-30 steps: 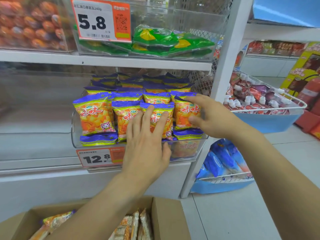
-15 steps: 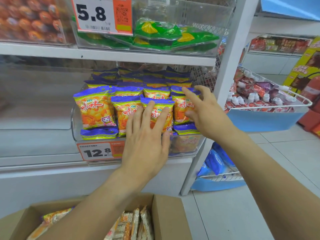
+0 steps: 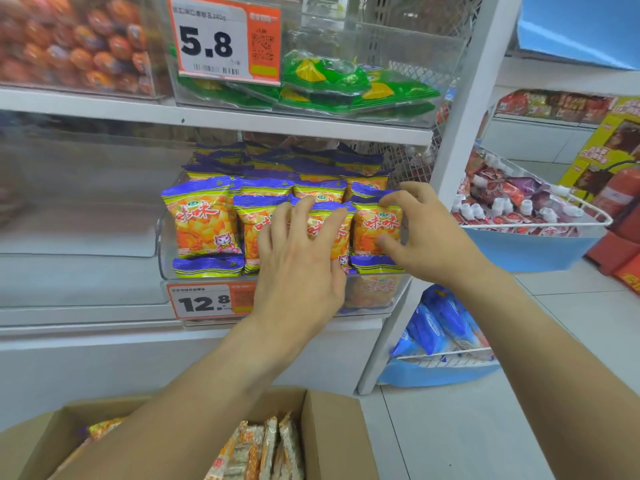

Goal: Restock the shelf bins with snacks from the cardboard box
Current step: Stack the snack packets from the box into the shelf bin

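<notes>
Orange snack packets (image 3: 202, 216) with purple ends stand packed in rows inside a clear plastic bin (image 3: 162, 251) on the middle shelf (image 3: 104, 315), filling it from front to back. The right hand (image 3: 424, 233) pinches the front packet at the right end (image 3: 375, 225), forefinger curled over its top edge and thumb pressing its lower face. The left hand (image 3: 299, 258) lies flat with straight, slightly spread fingers against the packets just beside it, covering the middle of the front row. An orange and white price tag (image 3: 204, 301) reading 12.8 hangs on the bin's front, partly behind the left wrist. Below both forearms, at the bottom edge, an open cardboard box (image 3: 332, 438) holds more packets (image 3: 263, 448) standing on end. On the shelf above, another clear bin holds flat green packets (image 3: 332, 77), with a 5.8 price tag (image 3: 221, 39) in front, and blurred orange-red sweets (image 3: 76, 43) sit to its left. To the right of the white upright post (image 3: 460, 133), a wire basket (image 3: 588, 220) carries red pouches with white caps, and a lower one holds blue packets (image 3: 440, 323)
</notes>
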A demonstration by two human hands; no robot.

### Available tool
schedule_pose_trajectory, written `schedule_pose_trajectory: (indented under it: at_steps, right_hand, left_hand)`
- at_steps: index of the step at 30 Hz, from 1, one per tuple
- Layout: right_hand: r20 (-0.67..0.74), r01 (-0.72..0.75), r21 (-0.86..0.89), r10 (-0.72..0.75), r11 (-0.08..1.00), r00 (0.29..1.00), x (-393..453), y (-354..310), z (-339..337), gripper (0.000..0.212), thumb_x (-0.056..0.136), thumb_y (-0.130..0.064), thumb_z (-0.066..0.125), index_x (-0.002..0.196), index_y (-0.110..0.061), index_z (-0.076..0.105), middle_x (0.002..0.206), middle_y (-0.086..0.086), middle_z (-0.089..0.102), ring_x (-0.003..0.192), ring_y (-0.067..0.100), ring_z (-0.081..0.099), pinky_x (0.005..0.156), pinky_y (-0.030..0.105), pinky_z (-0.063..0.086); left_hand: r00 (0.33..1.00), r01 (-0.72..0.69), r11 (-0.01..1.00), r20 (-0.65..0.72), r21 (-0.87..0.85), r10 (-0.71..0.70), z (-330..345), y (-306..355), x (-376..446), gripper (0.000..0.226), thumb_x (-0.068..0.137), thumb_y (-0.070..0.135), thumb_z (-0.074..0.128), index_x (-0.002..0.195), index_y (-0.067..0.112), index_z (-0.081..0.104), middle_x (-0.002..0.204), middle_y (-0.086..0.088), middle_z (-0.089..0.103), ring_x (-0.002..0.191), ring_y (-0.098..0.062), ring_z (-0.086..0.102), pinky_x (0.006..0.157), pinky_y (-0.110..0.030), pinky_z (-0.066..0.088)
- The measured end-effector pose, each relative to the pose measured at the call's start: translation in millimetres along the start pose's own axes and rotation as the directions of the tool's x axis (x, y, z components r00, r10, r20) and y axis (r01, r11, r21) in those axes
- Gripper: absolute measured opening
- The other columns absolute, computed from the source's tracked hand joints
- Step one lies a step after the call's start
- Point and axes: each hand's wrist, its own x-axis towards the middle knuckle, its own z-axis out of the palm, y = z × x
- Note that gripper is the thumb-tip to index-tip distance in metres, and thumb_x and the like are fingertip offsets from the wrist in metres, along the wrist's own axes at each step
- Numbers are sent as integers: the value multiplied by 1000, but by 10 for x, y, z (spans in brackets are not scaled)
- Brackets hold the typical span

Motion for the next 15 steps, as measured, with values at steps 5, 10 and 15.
schedule_pose_trajectory:
  at_steps: [5,10,15]
  right_hand:
    - [-157,27,-1,-27,1000,987,-126,-154,-151,42,86,-22,70,126,-16,59,128,5,49,108,25,58,91,44,51]
    - [-189,266,134,-239,955,952,-386,-785,-60,12,87,-16,65,98,-20,64,88,-8,61,73,10,59,70,34,50]
    - [252,226,317,-312,921,916,-720,-1297,753,6,87,-19,62,89,-24,63,78,-13,62,64,-1,52,67,26,47]
  left_hand:
    - [997,-15,995,-74,-98,8,-135,59,-96,59,79,26,59,138,22,52,144,-10,45,134,-35,37,106,-51,32]
    - [970,-81,901,-243,-426,-28,-319,-206,-565,24,82,7,60,105,12,63,107,2,55,100,-18,55,87,-30,43]
    - [948,296,894,221,-336,-231,-229,-1105,-1450,9,90,18,56,94,25,61,84,16,58,77,0,55,68,-23,41]
